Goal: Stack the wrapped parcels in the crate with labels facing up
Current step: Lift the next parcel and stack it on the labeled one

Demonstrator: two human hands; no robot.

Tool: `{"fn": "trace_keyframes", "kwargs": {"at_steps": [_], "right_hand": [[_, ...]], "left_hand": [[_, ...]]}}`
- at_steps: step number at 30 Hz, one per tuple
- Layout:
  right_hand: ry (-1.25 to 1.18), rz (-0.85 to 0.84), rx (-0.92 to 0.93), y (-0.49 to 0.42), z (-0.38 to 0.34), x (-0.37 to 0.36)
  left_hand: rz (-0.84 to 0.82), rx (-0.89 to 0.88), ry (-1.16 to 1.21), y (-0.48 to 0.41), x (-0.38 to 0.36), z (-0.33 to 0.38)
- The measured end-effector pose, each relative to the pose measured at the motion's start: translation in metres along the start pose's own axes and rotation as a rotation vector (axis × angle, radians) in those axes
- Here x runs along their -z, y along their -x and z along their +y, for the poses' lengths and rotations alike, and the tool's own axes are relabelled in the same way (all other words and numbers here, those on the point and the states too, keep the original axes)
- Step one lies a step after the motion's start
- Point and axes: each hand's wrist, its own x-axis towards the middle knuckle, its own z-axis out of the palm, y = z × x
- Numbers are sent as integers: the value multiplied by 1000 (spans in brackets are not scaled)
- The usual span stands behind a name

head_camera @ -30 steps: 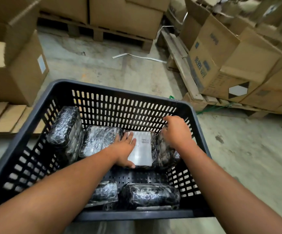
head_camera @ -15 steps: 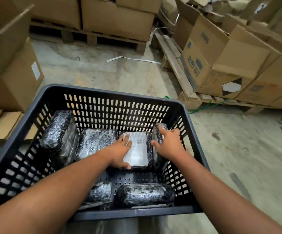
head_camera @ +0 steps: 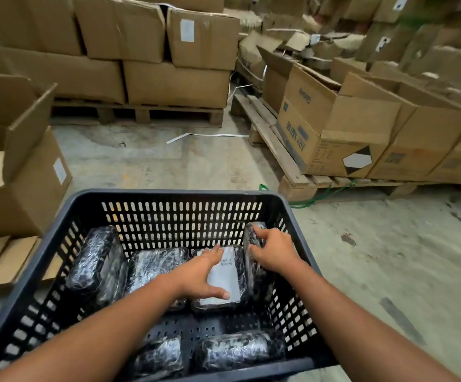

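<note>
Across the warehouse floor (head_camera: 196, 161), cardboard boxes (head_camera: 174, 84) sit stacked on wooden pallets (head_camera: 273, 144) behind and to both sides; all background, not part of the job; dark slotted crate (head_camera: 168, 213) fills the near centre and holds every parcel in view; six black film-wrapped parcels inside, back row against the far wall, two more along the near wall; leftmost back parcel (head_camera: 97, 266) leans tilted against the crate's left side, no label visible on it; next parcel (head_camera: 155, 264) lies flat, label not showing; labelled parcel (head_camera: 224, 277) lies flat beside it with its white label up, so that one already meets the rule; edge-standing parcel (head_camera: 254, 244) is upright on its narrow side, wedged between the labelled parcel and the right wall, likely stood that way to squeeze into the leftover gap or to be turned; near-row parcels (head_camera: 235, 351) lie flat, labels not seen; left hand (head_camera: 199, 277) rests palm-down, fingers (head_camera: 213, 255) spread and released, pressing the labelled parcel flat, probably to steady it while its neighbour is shifted; right hand (head_camera: 276, 252) has fingers curled over the top edge of the edge-standing parcel, grasping it; judgement: mid-arrangement, bottom layer not yet settled; several labels unconfirmed; risk is the upright parcel tipping label-down.
</note>
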Motion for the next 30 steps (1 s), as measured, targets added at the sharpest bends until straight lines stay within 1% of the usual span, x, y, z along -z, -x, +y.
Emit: {"fn": "trace_keyframes", "kwargs": {"at_steps": [3, 5, 8, 10, 12, 14, 16, 18, 19, 22, 23, 24, 25, 27, 28, 30], "right_hand": [[-18, 44, 13, 2, -12, 23], [-87, 52, 16, 3, -24, 39], [-292, 66, 10, 1, -38, 59], [-524, 18, -16, 1, -48, 66], [-695, -39, -28, 2, -59, 70], [-763, -56, 1, 4, -68, 73], [-831, -86, 33, 5, -74, 77], [-861, -92, 68, 7, -74, 78], [-829, -58, 98, 7, -72, 77], [-603, 137, 230, 12, -60, 62], [-595, 160, 259, 12, -54, 54], [-634, 130, 264, 12, -49, 47], [-698, 52, 238, 13, -46, 40], [-875, -186, 145, 12, -41, 31], [-929, -274, 120, 11, -37, 28], [-880, -328, 144, 10, -31, 25]], "left_hand": [[119, -67, 181, 8, 13, 24], [185, -130, 240, 14, 18, 42], [271, -246, 258, 19, 23, 65], [331, -286, 244, 22, 28, 74], [443, -305, 187, 27, 35, 77], [552, -353, 147, 33, 44, 76], [613, -366, 240, 40, 55, 73], [652, -353, 412, 48, 67, 69], [664, -354, 483, 51, 73, 67], [648, -395, 646, 59, 88, 60], [635, -408, 708, 62, 91, 59], [625, -413, 768, 63, 93, 58], [620, -410, 827, 64, 95, 58], [601, -384, 936, 63, 95, 57], [577, -361, 981, 62, 95, 55], [519, -294, 1047, 60, 94, 51]]}}
